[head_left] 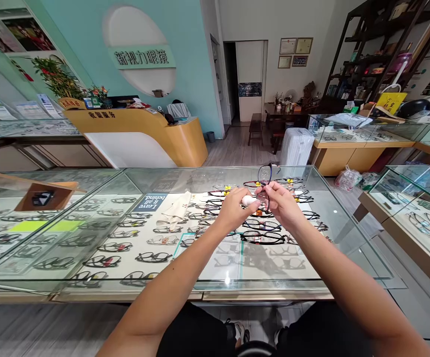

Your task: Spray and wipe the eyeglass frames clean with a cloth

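Note:
Above the glass counter, my right hand [282, 202] pinches a pair of dark-framed eyeglasses [265, 173], held with one lens above the other. Close beside it, my left hand [233, 207] is wrapped round a small white bottle [247, 200], most of which the fingers hide. The bottle's white end points toward the lower lens. Beneath both hands, several rows of eyeglasses [262, 238] lie on the counter, some with small coloured stickers. To the left of my left hand rests a crumpled cream cloth [176, 209].
The glass display counter [215, 283] runs across in front of me, with more frames inside. A wooden stand [46, 197] is at the left. Another glass case [415, 198] stands at the right. Behind are a yellow reception desk [185, 144] and a wrapped white suitcase [297, 147].

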The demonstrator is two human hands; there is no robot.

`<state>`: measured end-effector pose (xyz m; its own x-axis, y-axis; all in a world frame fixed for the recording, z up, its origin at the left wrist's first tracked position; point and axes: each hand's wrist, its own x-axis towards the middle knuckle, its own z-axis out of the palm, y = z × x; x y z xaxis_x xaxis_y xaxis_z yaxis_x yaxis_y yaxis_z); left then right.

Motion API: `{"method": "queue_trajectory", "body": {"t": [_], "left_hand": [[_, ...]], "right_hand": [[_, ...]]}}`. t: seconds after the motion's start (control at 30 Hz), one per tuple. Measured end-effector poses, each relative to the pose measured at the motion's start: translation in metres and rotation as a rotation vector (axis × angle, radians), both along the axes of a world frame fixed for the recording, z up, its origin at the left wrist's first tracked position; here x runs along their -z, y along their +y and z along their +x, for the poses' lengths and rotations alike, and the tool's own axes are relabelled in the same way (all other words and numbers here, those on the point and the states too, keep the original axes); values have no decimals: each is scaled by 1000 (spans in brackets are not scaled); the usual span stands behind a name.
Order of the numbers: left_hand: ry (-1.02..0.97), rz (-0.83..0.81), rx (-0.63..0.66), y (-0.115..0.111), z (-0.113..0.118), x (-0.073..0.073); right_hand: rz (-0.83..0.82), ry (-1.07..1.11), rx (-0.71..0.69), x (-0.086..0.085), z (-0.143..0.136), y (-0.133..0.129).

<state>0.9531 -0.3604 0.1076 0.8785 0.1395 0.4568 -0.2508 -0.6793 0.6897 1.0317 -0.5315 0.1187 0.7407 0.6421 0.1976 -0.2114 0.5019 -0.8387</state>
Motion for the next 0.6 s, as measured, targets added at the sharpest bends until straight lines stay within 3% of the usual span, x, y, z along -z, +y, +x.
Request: {"method": "queue_trajectory", "body": {"t": [0.13, 0.3, 0.43, 0.6], "left_hand": [[-14, -177, -114, 29, 8, 3], [-107, -279, -538, 112, 20, 7], [-52, -331, -900, 179, 17, 19], [72, -284, -1134, 229, -1, 40]], "right_hand": [[11, 39, 3, -3, 0, -2], [28, 122, -22, -2, 4, -2], [55, 200, -30, 2, 8, -1], [78, 295, -79, 2, 12, -4]]}}
